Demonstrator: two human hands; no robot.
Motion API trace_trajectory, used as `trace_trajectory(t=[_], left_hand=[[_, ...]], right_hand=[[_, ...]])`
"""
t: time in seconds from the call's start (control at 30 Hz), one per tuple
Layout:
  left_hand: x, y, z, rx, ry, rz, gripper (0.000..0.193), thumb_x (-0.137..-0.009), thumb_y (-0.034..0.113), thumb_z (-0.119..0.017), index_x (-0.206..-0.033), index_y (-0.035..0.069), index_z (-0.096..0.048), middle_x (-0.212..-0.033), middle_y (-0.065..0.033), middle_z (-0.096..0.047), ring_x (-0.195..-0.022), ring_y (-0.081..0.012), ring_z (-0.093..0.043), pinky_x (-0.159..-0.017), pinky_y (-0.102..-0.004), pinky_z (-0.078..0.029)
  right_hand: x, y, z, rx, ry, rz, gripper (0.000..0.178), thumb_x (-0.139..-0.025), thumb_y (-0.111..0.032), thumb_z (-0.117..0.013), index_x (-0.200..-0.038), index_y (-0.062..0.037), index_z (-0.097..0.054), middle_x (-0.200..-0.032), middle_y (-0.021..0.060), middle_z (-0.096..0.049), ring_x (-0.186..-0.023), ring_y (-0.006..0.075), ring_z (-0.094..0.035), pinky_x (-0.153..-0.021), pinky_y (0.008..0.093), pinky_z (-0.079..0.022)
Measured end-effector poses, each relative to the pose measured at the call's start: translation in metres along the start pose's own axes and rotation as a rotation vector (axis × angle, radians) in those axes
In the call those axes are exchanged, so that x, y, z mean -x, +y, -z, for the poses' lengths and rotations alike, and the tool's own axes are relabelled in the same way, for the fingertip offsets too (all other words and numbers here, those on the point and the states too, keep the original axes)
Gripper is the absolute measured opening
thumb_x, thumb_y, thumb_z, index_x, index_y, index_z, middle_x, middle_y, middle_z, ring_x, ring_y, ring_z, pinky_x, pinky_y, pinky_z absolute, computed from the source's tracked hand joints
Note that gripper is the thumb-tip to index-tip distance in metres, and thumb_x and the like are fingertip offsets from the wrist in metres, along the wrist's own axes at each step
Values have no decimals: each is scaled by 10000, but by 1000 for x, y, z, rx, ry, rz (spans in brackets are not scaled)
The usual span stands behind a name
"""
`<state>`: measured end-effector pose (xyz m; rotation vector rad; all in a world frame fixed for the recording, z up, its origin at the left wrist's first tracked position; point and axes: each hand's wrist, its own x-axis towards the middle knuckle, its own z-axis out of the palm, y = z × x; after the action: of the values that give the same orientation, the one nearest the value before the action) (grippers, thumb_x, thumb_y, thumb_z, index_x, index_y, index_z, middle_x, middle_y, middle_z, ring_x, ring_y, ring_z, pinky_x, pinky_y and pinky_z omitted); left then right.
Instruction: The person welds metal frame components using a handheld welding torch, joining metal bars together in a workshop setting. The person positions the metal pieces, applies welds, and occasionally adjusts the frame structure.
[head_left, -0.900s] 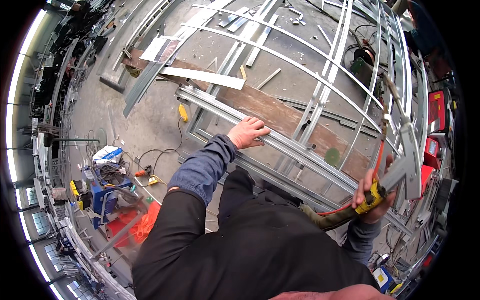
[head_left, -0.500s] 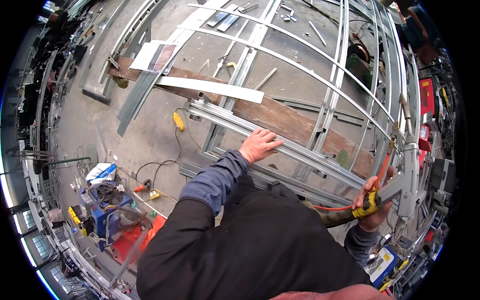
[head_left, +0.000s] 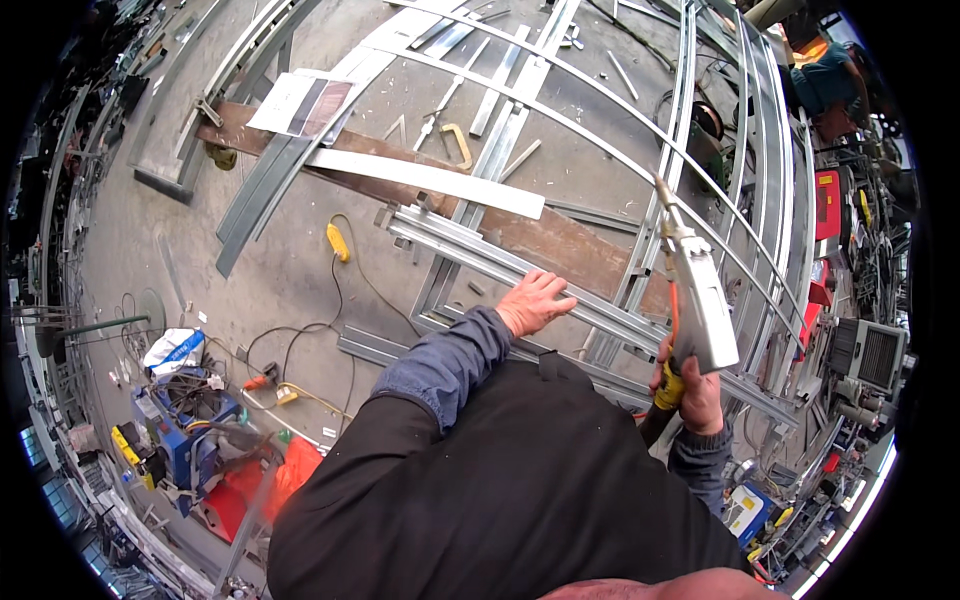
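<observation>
My left hand (head_left: 535, 302) rests palm down on a long silvery metal rail (head_left: 470, 250), fingers loosely apart. To the right, my right hand (head_left: 697, 402) is closed around the yellow-wrapped handle of a welding gun (head_left: 706, 310). The gun has a grey metal body, and its narrow nozzle tilts up and away from me, above the metal frame (head_left: 683, 110). Alongside the body runs a thin orange tube (head_left: 674, 318). Behind the rail lies a brown board (head_left: 575, 252), with a curved white strip (head_left: 430, 183) across it.
Printed sheets (head_left: 298, 105) lie at the board's left end. A yellow C-shaped piece (head_left: 460, 146) and metal offcuts are on the floor beyond. Cables trail on the left near a blue machine (head_left: 185, 405). Another person (head_left: 828, 80) is at the far right.
My right hand has swung the welding gun left and inward, so its nozzle now stands nearer the middle. The left hand stays on the rail; the view has shifted slightly.
</observation>
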<state>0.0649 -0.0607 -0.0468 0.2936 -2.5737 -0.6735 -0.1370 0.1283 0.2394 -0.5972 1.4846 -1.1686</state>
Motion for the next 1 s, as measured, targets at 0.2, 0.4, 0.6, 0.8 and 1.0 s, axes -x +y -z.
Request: trace_trajectory(t=[0.2, 0.4, 0.6, 0.8, 1.0], left_hand=[[8, -5, -3, 66, 51, -19, 249, -859, 209, -748, -1108, 189, -734, -1308, -101, -657, -1254, -315, -621, -1088, -464, -474], [10, -2, -8, 203, 19, 154, 223, -857, 210, -732, -1074, 188, -779, -1253, -78, -703, -1250, -301, -634, -1111, -479, -464], [6, -3, 19, 115, -109, 12, 492, -885, 406, -667, -1286, 125, -722, -1432, -158, -642, -1365, -354, -578, -1185, -512, -416], [9, -6, 22, 156, -48, -36, 443, -834, 369, -679, -1188, 104, -696, -1402, -180, -630, -1324, -339, -581, -1150, -514, -429], [10, -14, 8, 218, 47, -59, 402, -790, 364, -689, -1083, 89, -690, -1328, -174, -611, -1265, -377, -582, -1062, -505, -463]], right_hand=[[-44, 15, -15, 57, -196, -113, 408, -1051, -181, -663, -1409, -13, -567, -1119, 57, -635, -850, 170, -705, -753, 343, -596], [-84, 18, -60, 300, -388, -120, 700, -1034, -150, -658, -1682, -74, -404, -1420, 123, -655, -1176, 216, -671, -1024, 361, -528], [-108, 30, -97, 575, -537, -66, 667, -1056, -281, -693, -1647, -81, -455, -1421, 222, -674, -1334, 346, -640, -1140, 401, -467], [-120, 36, -133, 664, -609, -46, 649, -1074, -344, -691, -1633, -91, -479, -1457, 219, -659, -1367, 375, -616, -1165, 423, -458], [-130, 57, -151, 696, -617, -34, 692, -1073, -398, -695, -1643, -76, -471, -1437, 240, -666, -1361, 380, -627, -1154, 431, -473]])
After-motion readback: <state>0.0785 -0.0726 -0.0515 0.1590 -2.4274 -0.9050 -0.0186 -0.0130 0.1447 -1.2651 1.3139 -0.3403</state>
